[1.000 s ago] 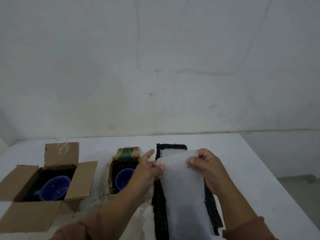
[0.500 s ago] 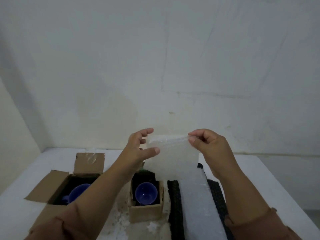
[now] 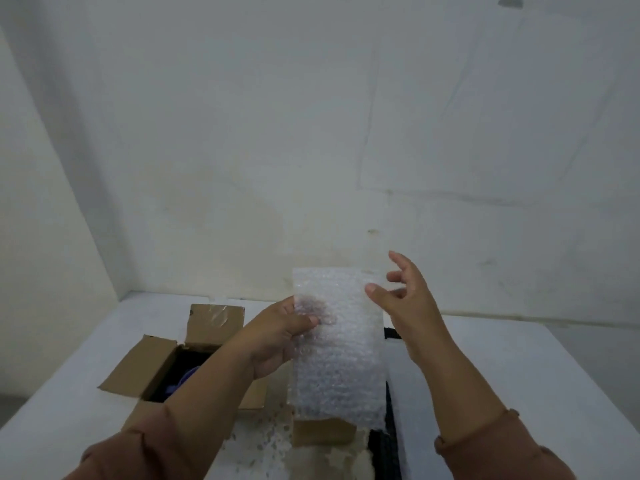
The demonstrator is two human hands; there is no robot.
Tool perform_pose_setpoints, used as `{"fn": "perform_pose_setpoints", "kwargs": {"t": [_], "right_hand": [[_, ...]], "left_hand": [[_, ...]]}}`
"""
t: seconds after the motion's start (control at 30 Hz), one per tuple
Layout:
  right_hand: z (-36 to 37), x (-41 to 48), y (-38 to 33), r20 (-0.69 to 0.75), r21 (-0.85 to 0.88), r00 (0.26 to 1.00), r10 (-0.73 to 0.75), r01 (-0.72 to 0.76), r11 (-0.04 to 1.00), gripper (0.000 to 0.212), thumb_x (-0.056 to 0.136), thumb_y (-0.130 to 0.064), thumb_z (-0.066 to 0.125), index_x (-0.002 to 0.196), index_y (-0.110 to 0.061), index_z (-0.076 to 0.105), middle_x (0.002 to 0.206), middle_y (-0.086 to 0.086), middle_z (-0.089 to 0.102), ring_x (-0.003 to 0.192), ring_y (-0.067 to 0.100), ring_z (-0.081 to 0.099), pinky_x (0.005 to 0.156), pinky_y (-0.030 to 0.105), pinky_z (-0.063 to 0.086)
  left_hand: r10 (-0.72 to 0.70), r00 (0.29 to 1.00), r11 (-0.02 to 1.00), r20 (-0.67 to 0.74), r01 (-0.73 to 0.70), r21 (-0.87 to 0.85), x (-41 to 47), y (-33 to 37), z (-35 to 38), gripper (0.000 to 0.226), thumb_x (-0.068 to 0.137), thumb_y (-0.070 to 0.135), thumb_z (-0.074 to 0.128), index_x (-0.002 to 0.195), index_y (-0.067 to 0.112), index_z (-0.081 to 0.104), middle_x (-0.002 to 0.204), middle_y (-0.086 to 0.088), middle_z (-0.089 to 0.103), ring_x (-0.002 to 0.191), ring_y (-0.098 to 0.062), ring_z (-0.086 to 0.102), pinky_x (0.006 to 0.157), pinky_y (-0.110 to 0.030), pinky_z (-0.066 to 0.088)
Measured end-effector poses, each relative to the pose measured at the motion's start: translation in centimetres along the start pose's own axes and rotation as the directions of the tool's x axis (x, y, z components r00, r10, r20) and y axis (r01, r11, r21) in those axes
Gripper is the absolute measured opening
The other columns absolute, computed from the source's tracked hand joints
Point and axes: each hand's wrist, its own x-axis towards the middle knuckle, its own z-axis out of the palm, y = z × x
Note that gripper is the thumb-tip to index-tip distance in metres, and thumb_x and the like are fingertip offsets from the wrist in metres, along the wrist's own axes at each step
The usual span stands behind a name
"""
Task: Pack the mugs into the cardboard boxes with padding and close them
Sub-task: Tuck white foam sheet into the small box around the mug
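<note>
My left hand [image 3: 282, 332] pinches the left edge of a sheet of white bubble wrap [image 3: 341, 355], which hangs upright above the table. My right hand [image 3: 405, 299] is off the sheet, just to its right, fingers spread. An open cardboard box [image 3: 156, 362] stands at the left, a sliver of a blue mug [image 3: 183, 379] showing beside my forearm. A smaller cardboard box [image 3: 323, 432] sits under the sheet; its inside is hidden by the wrap.
A black padding strip [image 3: 382, 452] lies on the white table [image 3: 485, 368] right of the small box, with a white sheet [image 3: 412, 410] over it. White crumbs [image 3: 263, 445] litter the table front. A bare wall rises behind.
My right hand has let go of the bubble wrap and opened. The sheet now hangs free from my left hand alone, lifted clear of the black strip. The view has shifted left.
</note>
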Motion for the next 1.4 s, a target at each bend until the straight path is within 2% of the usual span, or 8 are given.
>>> {"fn": "perform_pose_setpoints", "kwargs": {"t": [0.1, 0.17, 0.53, 0.7, 0.9, 1.13, 1.3, 1.4], "right_hand": [[-0.1, -0.2, 2.0, 0.352, 0.064, 0.891, 0.287, -0.329, 0.942, 0.084, 0.070, -0.043, 0.078, 0.140, -0.022, 0.037, 0.129, 0.006, 0.055, 0.110, 0.029, 0.059, 0.093, 0.046, 0.050], [0.5, -0.7, 2.7, 0.449, 0.021, 0.828, 0.335, -0.384, 0.923, 0.052, 0.079, -0.018, 0.072, 0.126, -0.004, 0.053, 0.119, 0.020, 0.063, 0.103, 0.036, 0.063, 0.091, 0.051, 0.049], [1.8, -0.7, 3.8, 0.319, 0.139, 0.928, 0.192, -0.246, 0.959, 0.035, 0.083, 0.011, 0.057, 0.075, -0.016, 0.077, 0.080, -0.005, 0.075, 0.077, 0.013, 0.069, 0.072, 0.025, 0.056], [2.3, -0.4, 5.3, 0.254, -0.029, 0.961, 0.105, -0.101, 0.994, 0.052, 0.082, 0.018, 0.046, 0.064, -0.023, 0.073, 0.084, -0.007, 0.069, 0.086, 0.019, 0.063, 0.072, 0.013, 0.053], [1.4, -0.2, 5.8, 0.457, -0.054, 0.866, 0.202, -0.199, 0.978, 0.045, 0.078, 0.012, 0.047, 0.075, -0.021, 0.078, 0.116, -0.008, 0.064, 0.109, 0.008, 0.056, 0.089, 0.023, 0.050], [2.0, -0.9, 7.1, 0.599, -0.099, 0.694, 0.399, -0.430, 0.897, 0.041, 0.080, 0.013, 0.045, 0.072, -0.015, 0.073, 0.089, 0.007, 0.067, 0.087, 0.024, 0.060, 0.076, 0.036, 0.050], [2.7, -1.0, 10.2, 0.428, -0.054, 0.758, 0.493, -0.523, 0.851, 0.036, 0.080, 0.018, 0.048, 0.084, -0.011, 0.069, 0.098, 0.013, 0.065, 0.094, 0.031, 0.061, 0.090, 0.046, 0.049], [3.7, -0.8, 11.2, 0.359, -0.116, 0.790, 0.497, -0.490, 0.864, 0.032, 0.081, 0.013, 0.053, 0.087, -0.016, 0.064, 0.095, 0.008, 0.062, 0.086, 0.023, 0.061, 0.070, 0.034, 0.055]], "left_hand": [[-0.002, 1.000, 1.000, -0.024, 0.002, -0.031, 0.0, 0.0, -1.1, 0.024, 0.095, -0.002, 0.048, 0.107, 0.011, 0.063, 0.098, -0.007, 0.075, 0.089, -0.022, 0.071, 0.083, -0.038, 0.056], [-0.019, 0.999, 0.998, -0.040, 0.017, -0.055, 0.0, -0.1, -1.7, 0.025, 0.095, -0.001, 0.047, 0.108, 0.014, 0.062, 0.103, -0.007, 0.073, 0.093, -0.022, 0.071, 0.090, -0.041, 0.053], [-0.188, 0.969, 0.972, -0.159, 0.160, -0.174, 0.4, -1.4, -2.5, 0.022, 0.093, 0.000, 0.046, 0.089, 0.006, 0.068, 0.088, -0.012, 0.070, 0.074, -0.028, 0.067, 0.057, -0.031, 0.057], [-0.408, 0.913, 0.868, -0.031, 0.377, -0.323, 1.2, -3.3, -3.7, 0.057, 0.094, 0.054, 0.043, 0.118, 0.005, 0.059, 0.121, -0.017, 0.065, 0.109, -0.037, 0.063, 0.090, -0.051, 0.052], [-0.384, 0.921, 0.923, -0.064, 0.384, -0.013, 2.0, -3.9, -4.3, 0.031, 0.082, -0.011, 0.052, 0.106, 0.005, 0.063, 0.116, -0.021, 0.063, 0.103, -0.040, 0.060, 0.069, -0.042, 0.055], [-0.404, 0.914, 0.875, 0.034, 0.375, 0.305, 2.4, -3.7, -3.4, 0.045, 0.072, -0.005, 0.057, 0.112, 0.013, 0.067, 0.118, -0.017, 0.063, 0.107, -0.038, 0.058, 0.078, -0.039, 0.052], [-0.437, 0.896, 0.900, -0.077, 0.434, -0.045, 2.4, -5.4, -3.8, 0.050, 0.083, -0.009, 0.059, 0.128, 0.010, 0.048, 0.123, -0.020, 0.057, 0.106, -0.040, 0.060, 0.068, -0.043, 0.057], [-0.365, 0.914, 0.907, -0.176, 0.392, 0.156, 2.5, -6.9, -3.5, 0.075, 0.075, -0.007, 0.066, 0.140, 0.015, 0.036, 0.125, -0.015, 0.057, 0.109, -0.035, 0.059, 0.084, -0.045, 0.055]]}}
